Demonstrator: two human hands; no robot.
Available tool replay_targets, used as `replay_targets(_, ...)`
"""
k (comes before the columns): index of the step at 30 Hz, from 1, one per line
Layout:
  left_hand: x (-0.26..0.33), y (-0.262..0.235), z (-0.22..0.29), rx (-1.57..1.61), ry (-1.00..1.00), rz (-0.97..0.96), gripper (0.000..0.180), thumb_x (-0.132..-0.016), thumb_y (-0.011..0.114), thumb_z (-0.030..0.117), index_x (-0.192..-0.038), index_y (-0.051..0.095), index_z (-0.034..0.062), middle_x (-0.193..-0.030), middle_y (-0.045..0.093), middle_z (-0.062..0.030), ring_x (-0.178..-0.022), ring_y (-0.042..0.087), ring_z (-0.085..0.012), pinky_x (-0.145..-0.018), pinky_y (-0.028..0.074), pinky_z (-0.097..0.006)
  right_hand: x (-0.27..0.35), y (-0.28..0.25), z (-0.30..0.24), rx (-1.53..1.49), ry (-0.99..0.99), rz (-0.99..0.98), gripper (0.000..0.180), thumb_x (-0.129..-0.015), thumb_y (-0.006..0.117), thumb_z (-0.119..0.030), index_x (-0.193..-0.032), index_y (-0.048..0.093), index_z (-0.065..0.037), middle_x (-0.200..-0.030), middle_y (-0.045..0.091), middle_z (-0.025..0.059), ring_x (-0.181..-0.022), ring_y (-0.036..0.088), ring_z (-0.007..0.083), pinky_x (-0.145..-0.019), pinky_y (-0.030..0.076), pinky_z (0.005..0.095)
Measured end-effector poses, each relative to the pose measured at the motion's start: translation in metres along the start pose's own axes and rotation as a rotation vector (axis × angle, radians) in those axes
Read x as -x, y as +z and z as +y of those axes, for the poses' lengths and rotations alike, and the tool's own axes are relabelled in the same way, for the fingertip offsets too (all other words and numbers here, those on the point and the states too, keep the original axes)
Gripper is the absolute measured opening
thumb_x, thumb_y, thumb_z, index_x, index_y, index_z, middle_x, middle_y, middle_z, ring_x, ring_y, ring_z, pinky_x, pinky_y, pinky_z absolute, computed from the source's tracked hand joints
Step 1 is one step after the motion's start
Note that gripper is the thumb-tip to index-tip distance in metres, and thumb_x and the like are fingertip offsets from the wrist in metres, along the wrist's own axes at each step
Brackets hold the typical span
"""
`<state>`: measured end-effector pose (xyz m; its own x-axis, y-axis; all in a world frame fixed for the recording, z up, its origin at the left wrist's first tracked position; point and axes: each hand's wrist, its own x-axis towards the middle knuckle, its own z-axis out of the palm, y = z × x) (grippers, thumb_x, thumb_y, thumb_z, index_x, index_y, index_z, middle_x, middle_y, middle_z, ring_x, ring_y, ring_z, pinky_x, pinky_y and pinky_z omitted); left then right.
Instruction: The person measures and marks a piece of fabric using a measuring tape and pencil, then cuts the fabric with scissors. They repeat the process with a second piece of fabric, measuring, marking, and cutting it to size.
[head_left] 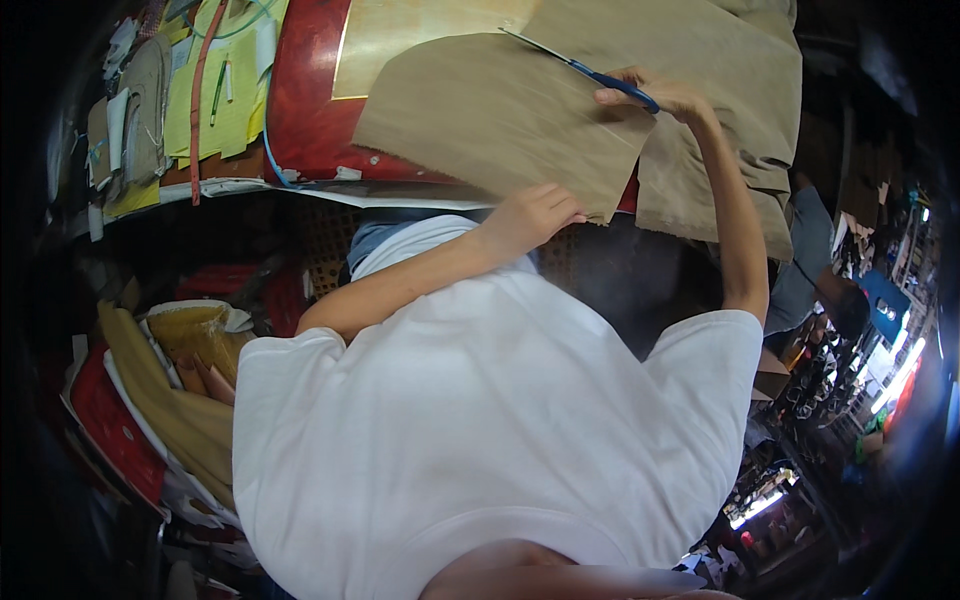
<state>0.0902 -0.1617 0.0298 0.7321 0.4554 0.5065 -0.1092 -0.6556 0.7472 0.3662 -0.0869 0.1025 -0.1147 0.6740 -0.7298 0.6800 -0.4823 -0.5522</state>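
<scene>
Nearest, the left hand (530,215) lies flat on the near edge of a tan fabric sheet (500,110), fingers curled over that edge and pinning it against the tabletop (305,110), which is red. Farther out, at about one o'clock from it, the right hand (660,95) has its grip closed through the blue handles of a pair of scissors (585,68), whose blades lie on the sheet pointing to ten o'clock. More tan cloth (740,130) is heaped at three o'clock. Yellow paper patterns (215,95) lie far off at nine o'clock.
</scene>
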Motion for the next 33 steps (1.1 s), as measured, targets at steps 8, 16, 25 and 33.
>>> replay_targets(8,-0.012,-0.027,0.014,0.032,0.058,0.125,0.014,-0.086,0.067,0.014,-0.092,0.057,0.0062,-0.079,0.060,-0.0080,-0.072,0.063,-0.0249,-0.063,0.050,-0.036,0.013,0.026,0.030,-0.178,-0.110,0.339,0.046,-0.080,0.075,-0.051,-0.086,0.071,-0.006,-0.069,0.054,-0.0061,-0.066,0.049,0.0064,-0.060,0.035,0.0238)
replay_targets(16,-0.117,-0.146,0.026,0.062,0.051,0.543,0.018,-0.089,0.065,0.008,-0.100,0.052,0.0005,-0.078,0.066,-0.0160,-0.072,0.068,-0.0331,-0.059,0.053,-0.040,0.023,0.035,0.071,-0.135,-0.146,0.983,0.060,-0.081,0.066,-0.049,-0.117,0.059,-0.001,-0.102,0.062,0.0095,-0.093,0.060,0.0199,-0.080,0.046,0.0321)
replay_targets(25,-0.192,-0.140,-0.096,-0.655,-0.469,0.431,0.015,-0.085,0.060,0.006,-0.097,0.052,0.0032,-0.086,0.067,-0.0221,-0.077,0.070,-0.0351,-0.062,0.057,-0.042,0.014,0.150,-0.047,-1.451,-0.639,0.400,0.114,-0.073,0.042,-0.087,-0.149,0.024,-0.004,-0.150,0.032,0.0124,-0.135,0.036,0.0260,-0.111,0.031,0.0420)
replay_targets(33,-0.157,-0.148,-0.197,-0.682,-0.559,0.258,0.027,-0.086,0.058,0.014,-0.107,0.053,-0.0014,-0.087,0.069,-0.0210,-0.082,0.069,-0.0383,-0.069,0.056,-0.048,-0.027,0.150,-0.032,-1.379,-0.491,0.473,0.078,-0.091,0.065,-0.036,-0.150,0.026,-0.002,-0.141,0.047,0.0116,-0.126,0.049,0.0222,-0.104,0.043,0.0360)
